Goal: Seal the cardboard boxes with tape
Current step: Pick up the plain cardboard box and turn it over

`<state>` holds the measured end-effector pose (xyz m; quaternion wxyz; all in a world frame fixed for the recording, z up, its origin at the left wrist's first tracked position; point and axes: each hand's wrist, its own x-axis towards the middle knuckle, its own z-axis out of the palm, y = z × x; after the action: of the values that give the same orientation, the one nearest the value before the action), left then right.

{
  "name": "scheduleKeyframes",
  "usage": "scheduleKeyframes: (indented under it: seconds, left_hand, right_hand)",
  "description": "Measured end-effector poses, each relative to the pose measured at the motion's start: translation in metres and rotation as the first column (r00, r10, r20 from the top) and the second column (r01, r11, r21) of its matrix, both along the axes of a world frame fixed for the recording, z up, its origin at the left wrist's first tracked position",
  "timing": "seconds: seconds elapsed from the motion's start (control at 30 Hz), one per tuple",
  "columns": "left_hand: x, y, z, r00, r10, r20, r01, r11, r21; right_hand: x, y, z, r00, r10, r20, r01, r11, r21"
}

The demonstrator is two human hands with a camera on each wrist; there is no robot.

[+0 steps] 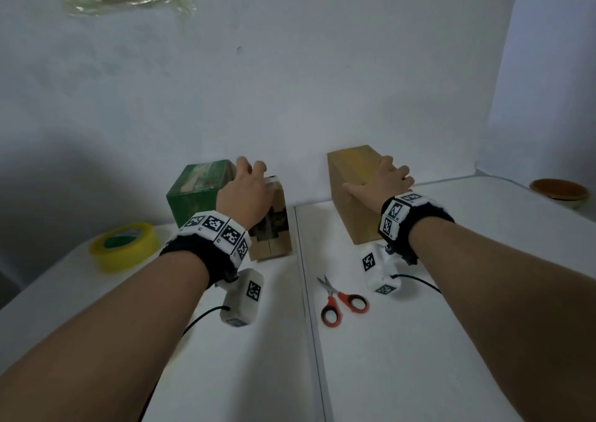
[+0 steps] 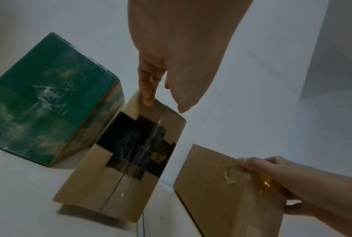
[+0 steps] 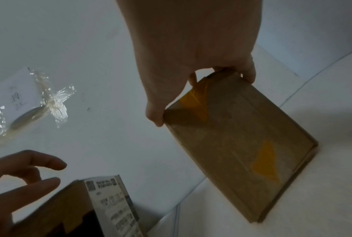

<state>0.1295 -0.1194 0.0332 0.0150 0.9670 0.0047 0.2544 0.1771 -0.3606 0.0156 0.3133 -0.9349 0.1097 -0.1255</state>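
While gripped — plain box [image 1: 350, 192], closed.

Three cardboard boxes upright: green box [image 1: 200, 189], printed box [image 1: 272, 228], plain box [image 1: 354, 192], yellow tape roll [image 1: 124, 246]

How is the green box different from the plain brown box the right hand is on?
The green box is printed dark green all over; the brown box is bare cardboard with yellow tape patches. The green box looks squat and cube-like; the brown box stands taller and narrower. No hand touches the green box, while the right hand grips the brown box's top. Both stand closed on the white table.
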Motion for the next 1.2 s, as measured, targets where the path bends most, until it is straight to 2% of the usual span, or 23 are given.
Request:
scheduleKeyframes:
  seconds: [0.2, 0.3, 0.33, 0.37, 0.43, 0.47, 0.6, 0.67, 0.8, 0.83, 0.9, 0.93, 0.97, 1.0, 1.07, 1.1, 1.13, 1.2]
  left_hand:
    - [-0.011, 0.008, -0.001, 0.995, -0.079, -0.061, 0.069, 0.985, -0.157]
    - [-0.024, 0.006, 0.003, 0.994, -0.108, -0.028, 0.093, 0.942, -0.323]
    - [-0.029, 0.002, 0.006, 0.991, -0.134, -0.003, 0.119, 0.888, -0.444]
    - [-0.037, -0.004, 0.011, 0.986, -0.167, -0.002, 0.132, 0.784, -0.607]
    - [-0.056, -0.017, 0.021, 0.969, -0.246, -0.01, 0.109, 0.463, -0.879]
    - [-0.063, -0.021, 0.026, 0.963, -0.269, 0.002, 0.099, 0.346, -0.933]
    - [-0.087, -0.014, 0.05, 0.952, -0.306, 0.017, 0.034, 0.05, -0.998]
    - [-0.103, -0.009, 0.058, 0.919, -0.392, 0.03, 0.007, -0.061, -0.998]
    - [-0.14, -0.013, 0.058, 0.894, -0.433, 0.114, 0.052, -0.153, -0.987]
    - [-0.149, -0.013, 0.057, 0.893, -0.422, 0.155, 0.075, -0.2, -0.977]
    - [-0.162, -0.009, 0.054, 0.891, -0.401, 0.215, 0.078, -0.33, -0.941]
    - [-0.169, -0.009, 0.054, 0.894, -0.39, 0.222, 0.069, -0.371, -0.926]
    - [-0.177, -0.007, 0.054, 0.899, -0.379, 0.22, 0.079, -0.353, -0.932]
    - [-0.184, -0.005, 0.054, 0.898, -0.385, 0.214, 0.105, -0.285, -0.953]
    - [-0.196, 0.0, 0.052, 0.874, -0.453, 0.177, 0.134, -0.126, -0.983]
    - [-0.201, 0.006, 0.05, 0.866, -0.475, 0.159, 0.135, -0.085, -0.987]
    - [-0.204, 0.012, 0.046, 0.86, -0.486, 0.153, 0.134, -0.072, -0.988]
    - [-0.209, 0.022, 0.037, 0.859, -0.483, 0.169, 0.14, -0.096, -0.985]
  right_hand:
    - [-0.028, -0.008, 0.006, 0.969, 0.051, 0.241, -0.128, 0.939, 0.32]
    - [-0.05, -0.008, 0.013, 0.915, 0.1, 0.391, -0.24, 0.914, 0.327]
    - [-0.058, -0.007, 0.015, 0.891, 0.136, 0.433, -0.278, 0.917, 0.285]
    - [-0.068, -0.005, 0.017, 0.864, 0.179, 0.471, -0.32, 0.917, 0.238]
    - [-0.088, 0.0, 0.022, 0.8, 0.267, 0.537, -0.401, 0.904, 0.147]
    - [-0.099, 0.002, 0.023, 0.768, 0.306, 0.563, -0.434, 0.895, 0.105]
    - [-0.138, 0.003, 0.027, 0.663, 0.393, 0.637, -0.497, 0.868, -0.018]
    - [-0.157, 0.005, 0.032, 0.628, 0.436, 0.645, -0.516, 0.854, -0.075]
    - [-0.185, 0.018, 0.043, 0.558, 0.546, 0.624, -0.55, 0.807, -0.214]
    - [-0.191, 0.022, 0.044, 0.539, 0.57, 0.62, -0.576, 0.786, -0.222]
    - [-0.202, 0.032, 0.051, 0.533, 0.592, 0.605, -0.687, 0.72, -0.1]
    - [-0.207, 0.038, 0.054, 0.575, 0.583, 0.575, -0.726, 0.687, 0.029]
    - [-0.208, 0.044, 0.056, 0.643, 0.573, 0.509, -0.725, 0.669, 0.163]
    - [-0.206, 0.05, 0.056, 0.703, 0.572, 0.424, -0.7, 0.662, 0.268]
    - [-0.2, 0.057, 0.051, 0.744, 0.588, 0.317, -0.667, 0.63, 0.398]
    - [-0.198, 0.058, 0.048, 0.746, 0.583, 0.322, -0.661, 0.59, 0.464]
    - [-0.196, 0.059, 0.043, 0.748, 0.57, 0.341, -0.654, 0.543, 0.527]
    - [-0.2, 0.062, 0.037, 0.757, 0.541, 0.367, -0.643, 0.512, 0.57]
